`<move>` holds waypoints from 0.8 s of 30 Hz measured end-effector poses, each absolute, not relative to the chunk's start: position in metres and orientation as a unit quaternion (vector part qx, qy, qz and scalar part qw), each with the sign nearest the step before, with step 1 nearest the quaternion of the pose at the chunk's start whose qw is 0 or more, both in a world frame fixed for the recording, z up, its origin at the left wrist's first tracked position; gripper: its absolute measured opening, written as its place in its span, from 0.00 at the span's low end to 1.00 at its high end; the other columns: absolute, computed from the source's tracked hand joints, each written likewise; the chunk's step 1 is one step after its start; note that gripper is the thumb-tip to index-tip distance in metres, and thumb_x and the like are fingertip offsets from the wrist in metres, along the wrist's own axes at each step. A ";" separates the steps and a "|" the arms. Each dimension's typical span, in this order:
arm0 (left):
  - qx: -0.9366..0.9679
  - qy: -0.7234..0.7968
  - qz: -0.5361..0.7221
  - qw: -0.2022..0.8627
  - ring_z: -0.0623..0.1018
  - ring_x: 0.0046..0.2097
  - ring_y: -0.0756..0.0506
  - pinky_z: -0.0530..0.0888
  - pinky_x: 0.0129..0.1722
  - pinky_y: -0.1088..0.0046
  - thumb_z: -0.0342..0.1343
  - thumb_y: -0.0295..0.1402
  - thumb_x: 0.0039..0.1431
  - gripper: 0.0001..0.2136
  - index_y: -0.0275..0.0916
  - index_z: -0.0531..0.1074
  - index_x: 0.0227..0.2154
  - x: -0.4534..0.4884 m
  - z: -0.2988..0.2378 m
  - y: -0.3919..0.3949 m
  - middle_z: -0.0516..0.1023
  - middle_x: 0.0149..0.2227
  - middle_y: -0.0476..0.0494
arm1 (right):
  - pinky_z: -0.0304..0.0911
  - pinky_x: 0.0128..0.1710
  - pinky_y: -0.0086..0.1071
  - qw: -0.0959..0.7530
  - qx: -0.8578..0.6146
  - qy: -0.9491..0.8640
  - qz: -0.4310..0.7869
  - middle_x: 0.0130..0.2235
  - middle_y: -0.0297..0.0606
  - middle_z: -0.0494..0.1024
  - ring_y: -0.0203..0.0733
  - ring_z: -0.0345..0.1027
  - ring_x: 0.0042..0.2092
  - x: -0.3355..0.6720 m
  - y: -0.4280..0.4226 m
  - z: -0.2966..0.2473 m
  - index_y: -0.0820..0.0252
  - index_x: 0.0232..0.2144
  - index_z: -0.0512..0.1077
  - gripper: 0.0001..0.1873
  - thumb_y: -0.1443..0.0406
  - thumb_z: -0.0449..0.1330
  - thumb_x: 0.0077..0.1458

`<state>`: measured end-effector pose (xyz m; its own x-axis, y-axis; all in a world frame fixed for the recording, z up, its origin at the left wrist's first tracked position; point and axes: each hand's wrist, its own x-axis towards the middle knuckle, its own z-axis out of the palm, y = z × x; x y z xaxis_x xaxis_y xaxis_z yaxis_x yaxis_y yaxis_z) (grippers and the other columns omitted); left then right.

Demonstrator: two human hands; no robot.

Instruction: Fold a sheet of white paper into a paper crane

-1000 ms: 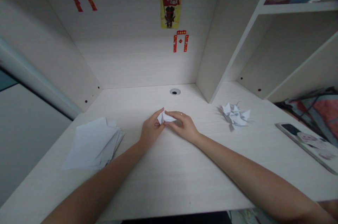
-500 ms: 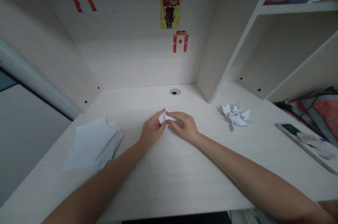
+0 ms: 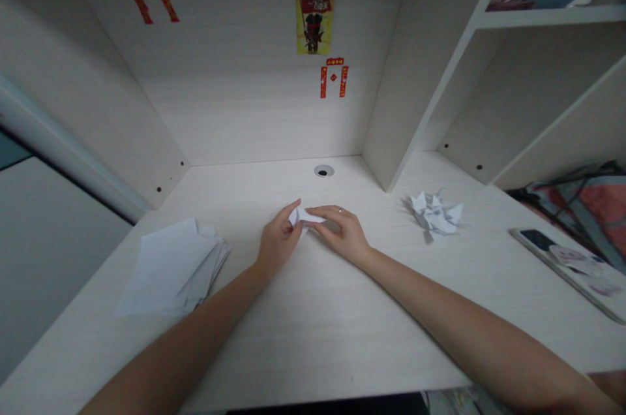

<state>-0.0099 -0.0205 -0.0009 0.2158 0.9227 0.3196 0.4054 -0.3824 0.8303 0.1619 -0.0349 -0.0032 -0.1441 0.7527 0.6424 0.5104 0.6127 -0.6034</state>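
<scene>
A small folded white paper [image 3: 304,215] is held between my two hands above the middle of the desk. My left hand [image 3: 278,233] pinches its left end between thumb and fingers. With a ring on one finger, my right hand [image 3: 343,231] grips the pointed right end. Part of the paper is hidden behind the fingers. To the left lies a loose stack of white paper sheets [image 3: 169,261]. Several folded white paper pieces [image 3: 437,214] sit in a small heap to the right; they look like paper cranes.
A phone [image 3: 567,268] in a decorated case lies at the right. Behind it is a red and grey cloth item [image 3: 591,206]. A round cable hole [image 3: 323,171] is set near the back wall. An upright panel [image 3: 391,108] divides the desk from the right-hand shelves.
My left hand has shifted slightly left, and more of the folded paper shows between the hands. The right hand has hardly moved.
</scene>
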 end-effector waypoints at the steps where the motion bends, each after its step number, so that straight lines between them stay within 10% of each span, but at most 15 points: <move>1: 0.713 0.465 0.424 0.309 0.60 0.20 0.55 0.60 0.21 0.81 0.52 0.36 0.54 0.23 0.39 0.65 0.54 -0.010 -0.001 -0.020 0.58 0.17 0.58 | 0.66 0.46 0.36 0.502 -0.421 -0.746 0.123 0.42 0.37 0.78 0.41 0.71 0.44 0.162 -0.035 -0.004 0.51 0.45 0.72 0.14 0.61 0.58 0.55; 24: 0.686 0.454 0.434 0.368 0.66 0.21 0.54 0.62 0.21 0.80 0.53 0.35 0.52 0.18 0.40 0.71 0.47 -0.009 0.004 -0.023 0.68 0.19 0.55 | 0.66 0.44 0.35 0.459 -0.422 -0.781 0.035 0.42 0.34 0.79 0.39 0.74 0.42 0.166 -0.037 -0.002 0.49 0.46 0.72 0.14 0.62 0.56 0.57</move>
<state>-0.0091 -0.0225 0.0039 0.2111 0.9421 0.2605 0.3038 -0.3165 0.8986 0.1656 -0.0374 -0.0024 -0.2235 0.6910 0.6874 0.6266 0.6421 -0.4418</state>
